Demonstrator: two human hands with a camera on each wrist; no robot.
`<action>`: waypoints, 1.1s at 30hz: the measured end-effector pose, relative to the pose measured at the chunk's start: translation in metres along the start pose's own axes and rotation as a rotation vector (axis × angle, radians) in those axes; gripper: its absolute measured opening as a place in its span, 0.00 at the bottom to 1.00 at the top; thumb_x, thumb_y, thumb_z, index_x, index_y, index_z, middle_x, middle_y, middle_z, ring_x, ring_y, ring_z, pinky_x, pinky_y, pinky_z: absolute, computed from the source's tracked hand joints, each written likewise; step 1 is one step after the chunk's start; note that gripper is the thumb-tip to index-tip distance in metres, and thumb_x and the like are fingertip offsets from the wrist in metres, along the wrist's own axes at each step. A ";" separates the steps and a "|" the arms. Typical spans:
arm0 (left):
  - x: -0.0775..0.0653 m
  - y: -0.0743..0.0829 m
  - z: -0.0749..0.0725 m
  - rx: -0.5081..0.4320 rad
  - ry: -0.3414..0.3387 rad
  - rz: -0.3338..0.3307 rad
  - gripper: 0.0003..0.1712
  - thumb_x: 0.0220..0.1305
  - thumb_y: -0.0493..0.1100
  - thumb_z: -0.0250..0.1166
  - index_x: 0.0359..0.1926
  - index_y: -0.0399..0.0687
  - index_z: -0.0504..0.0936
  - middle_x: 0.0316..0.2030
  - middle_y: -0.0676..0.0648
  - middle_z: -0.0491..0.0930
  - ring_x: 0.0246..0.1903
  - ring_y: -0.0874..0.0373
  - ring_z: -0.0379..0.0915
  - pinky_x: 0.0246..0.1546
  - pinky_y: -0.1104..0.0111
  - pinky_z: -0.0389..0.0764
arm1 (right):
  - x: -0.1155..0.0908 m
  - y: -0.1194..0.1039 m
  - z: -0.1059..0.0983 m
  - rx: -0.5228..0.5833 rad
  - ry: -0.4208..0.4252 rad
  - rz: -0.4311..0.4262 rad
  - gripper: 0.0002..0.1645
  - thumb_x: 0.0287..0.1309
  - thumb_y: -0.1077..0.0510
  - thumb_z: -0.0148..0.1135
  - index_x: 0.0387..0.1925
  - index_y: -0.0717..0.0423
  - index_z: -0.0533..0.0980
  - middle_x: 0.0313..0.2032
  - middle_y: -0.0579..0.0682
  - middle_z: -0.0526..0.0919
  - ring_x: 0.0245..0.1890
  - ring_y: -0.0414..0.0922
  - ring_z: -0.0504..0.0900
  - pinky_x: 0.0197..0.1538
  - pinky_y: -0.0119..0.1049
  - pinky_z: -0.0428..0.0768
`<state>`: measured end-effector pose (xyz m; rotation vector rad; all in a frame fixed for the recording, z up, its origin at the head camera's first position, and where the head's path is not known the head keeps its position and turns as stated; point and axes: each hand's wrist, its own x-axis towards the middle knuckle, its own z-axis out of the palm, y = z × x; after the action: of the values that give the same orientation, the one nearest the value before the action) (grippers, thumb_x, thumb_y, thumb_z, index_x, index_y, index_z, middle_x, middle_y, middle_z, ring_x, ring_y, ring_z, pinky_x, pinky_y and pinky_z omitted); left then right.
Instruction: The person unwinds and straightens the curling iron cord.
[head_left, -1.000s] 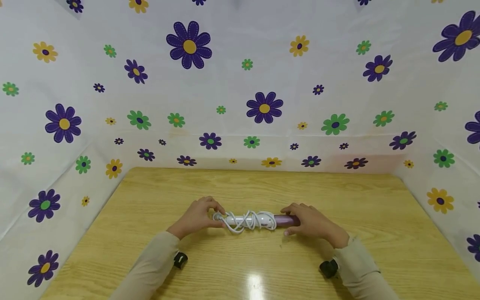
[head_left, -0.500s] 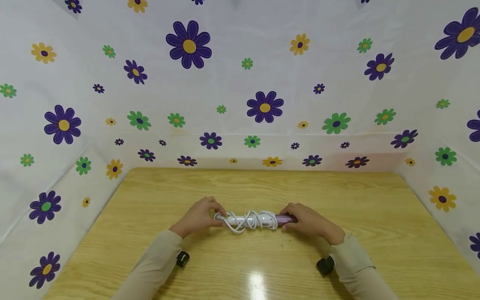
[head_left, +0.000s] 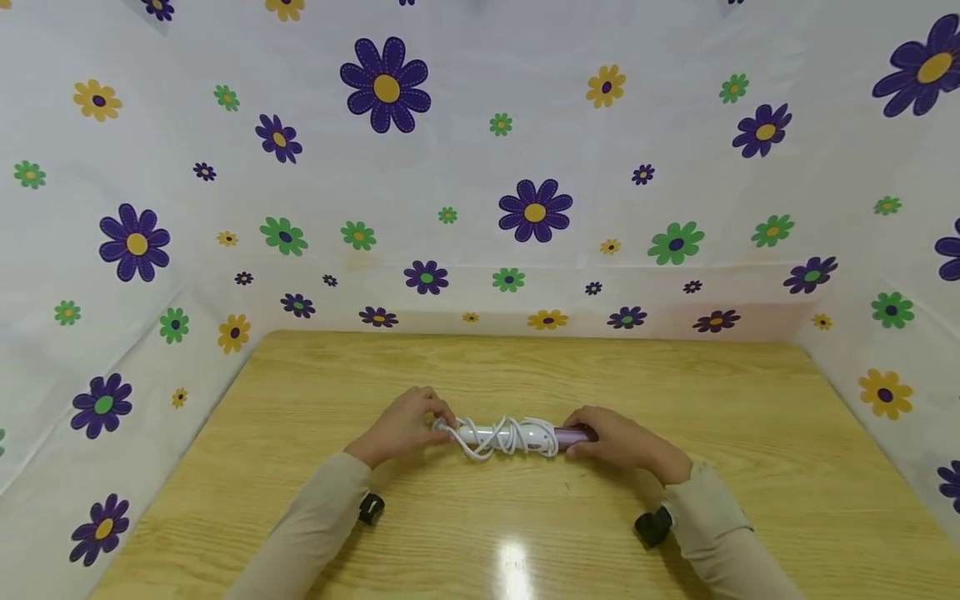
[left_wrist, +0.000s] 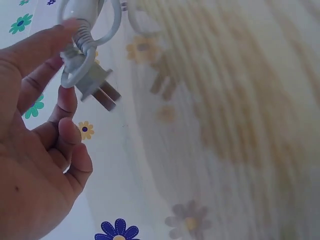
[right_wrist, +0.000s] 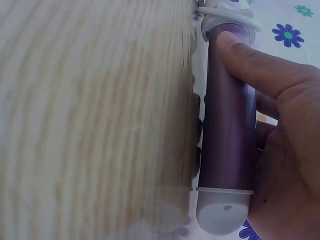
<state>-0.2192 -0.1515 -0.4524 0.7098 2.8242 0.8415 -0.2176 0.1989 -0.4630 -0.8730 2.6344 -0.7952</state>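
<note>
A hair iron with a white handle and a purple barrel lies sideways in front of me, its white cord wound round the handle. My left hand holds the handle's left end between thumb and fingers. Beside those fingers, in the left wrist view, the two-pin plug hangs from the cord. My right hand grips the purple barrel, thumb along one side; its other fingers are mostly hidden behind. A white cap ends the barrel. Whether the iron touches the table is hard to tell.
The wooden table extends around both hands, with a glare spot near its front. White flower-printed sheets stand behind it and on both sides. A black band device sits at each wrist.
My right hand has moved left and closed its fingers onto the purple barrel. The left fingers have drawn closer round the cord end. The hair iron has barely shifted.
</note>
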 end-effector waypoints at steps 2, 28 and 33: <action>0.000 0.000 0.000 0.023 0.009 0.034 0.06 0.50 0.48 0.75 0.30 0.58 0.86 0.32 0.55 0.74 0.35 0.60 0.64 0.43 0.64 0.68 | -0.001 -0.001 0.000 0.000 -0.011 0.017 0.19 0.59 0.48 0.66 0.46 0.57 0.77 0.40 0.46 0.81 0.38 0.38 0.74 0.43 0.34 0.74; -0.001 0.014 0.002 0.204 0.035 0.235 0.05 0.54 0.50 0.70 0.29 0.60 0.82 0.31 0.62 0.82 0.34 0.63 0.68 0.43 0.64 0.64 | -0.007 -0.011 -0.002 -0.033 -0.027 -0.004 0.21 0.62 0.47 0.62 0.50 0.56 0.77 0.38 0.46 0.82 0.34 0.36 0.74 0.37 0.32 0.73; 0.003 0.015 0.002 0.265 0.060 0.204 0.06 0.55 0.52 0.70 0.28 0.63 0.80 0.29 0.63 0.79 0.30 0.64 0.61 0.40 0.65 0.55 | -0.006 -0.016 -0.003 -0.067 -0.013 0.018 0.21 0.63 0.45 0.60 0.51 0.54 0.77 0.37 0.45 0.81 0.32 0.36 0.72 0.35 0.32 0.71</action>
<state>-0.2150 -0.1381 -0.4452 1.0390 2.9877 0.5223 -0.2066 0.1930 -0.4512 -0.8668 2.6678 -0.6981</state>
